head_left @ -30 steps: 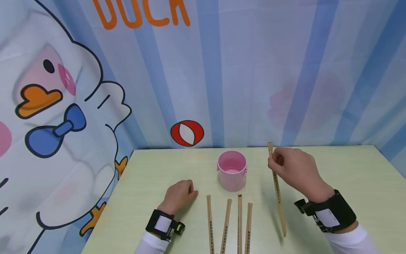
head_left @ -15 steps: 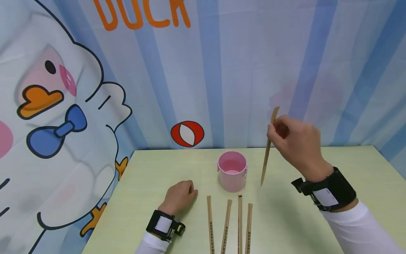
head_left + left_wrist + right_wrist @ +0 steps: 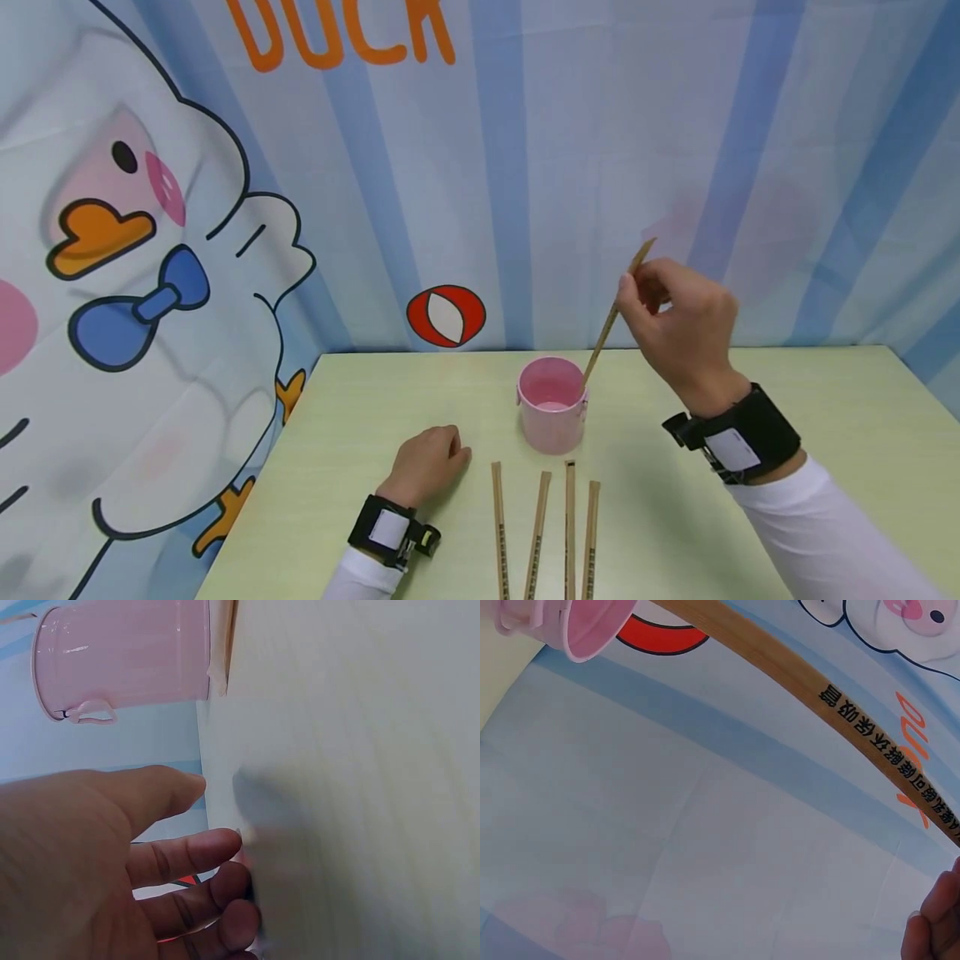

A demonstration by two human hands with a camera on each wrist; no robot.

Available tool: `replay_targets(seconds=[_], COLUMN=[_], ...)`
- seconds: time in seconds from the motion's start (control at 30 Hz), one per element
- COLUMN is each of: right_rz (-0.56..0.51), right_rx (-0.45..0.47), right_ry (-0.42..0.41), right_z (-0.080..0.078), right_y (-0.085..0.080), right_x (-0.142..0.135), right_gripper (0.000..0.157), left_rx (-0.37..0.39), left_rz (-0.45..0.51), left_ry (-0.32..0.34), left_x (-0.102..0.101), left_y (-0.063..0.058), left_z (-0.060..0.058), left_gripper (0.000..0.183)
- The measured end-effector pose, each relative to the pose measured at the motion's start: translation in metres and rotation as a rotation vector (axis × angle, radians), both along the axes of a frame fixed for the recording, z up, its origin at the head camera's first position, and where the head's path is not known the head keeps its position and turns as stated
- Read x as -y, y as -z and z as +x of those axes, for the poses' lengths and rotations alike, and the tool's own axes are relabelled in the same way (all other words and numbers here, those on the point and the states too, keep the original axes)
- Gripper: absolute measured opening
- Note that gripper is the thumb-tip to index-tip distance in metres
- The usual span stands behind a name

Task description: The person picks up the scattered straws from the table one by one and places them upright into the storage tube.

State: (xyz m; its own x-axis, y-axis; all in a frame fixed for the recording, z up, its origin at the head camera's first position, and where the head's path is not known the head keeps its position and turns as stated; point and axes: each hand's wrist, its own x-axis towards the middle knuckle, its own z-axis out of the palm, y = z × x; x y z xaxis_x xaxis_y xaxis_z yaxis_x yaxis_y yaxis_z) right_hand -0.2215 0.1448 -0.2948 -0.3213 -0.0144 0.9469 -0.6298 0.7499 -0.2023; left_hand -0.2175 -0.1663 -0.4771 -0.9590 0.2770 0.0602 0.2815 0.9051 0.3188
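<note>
My right hand [image 3: 678,333] pinches a paper-wrapped drinking straw [image 3: 606,333] near its upper end, between thumb and fingers. The straw slants down to the left, its lower tip at the right side of the mouth of a small pink bucket [image 3: 551,429]. Dark printed characters run along the wrapper [image 3: 840,711] in the right wrist view. My left hand [image 3: 423,467] rests on the table left of the bucket, fingers loosely bent and holding nothing. In the left wrist view, its thumb and fingertips [image 3: 221,844] stand apart near the tabletop.
Several more wrapped straws [image 3: 537,533] lie side by side on the pale table [image 3: 712,533], in front of the bucket. Behind the table's back edge hangs a blue striped cloth [image 3: 570,167] with a duck print.
My right hand has lifted the wrapped straw off the table on the right and carried it left to the bucket, tilting it. My left hand and the bucket stay in place.
</note>
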Motion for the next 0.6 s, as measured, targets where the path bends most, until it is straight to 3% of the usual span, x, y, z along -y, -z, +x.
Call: replay_targets(seconds=[0.3, 0.6], right_rz=[-0.042, -0.006], right_rx=[-0.016, 0.098], right_ry=[0.018, 0.070], right_z=[-0.014, -0.030], right_y=[0.014, 0.039], right_x=[0.005, 0.006], right_gripper=[0.016, 0.023], left_rx=[-0.003, -0.007], left_rz=[-0.003, -0.005], left_ry=[-0.002, -0.004], left_x=[0.000, 0.001], left_y=[0.001, 0.000], left_z=[0.000, 0.000], left_gripper=[0.025, 0.025])
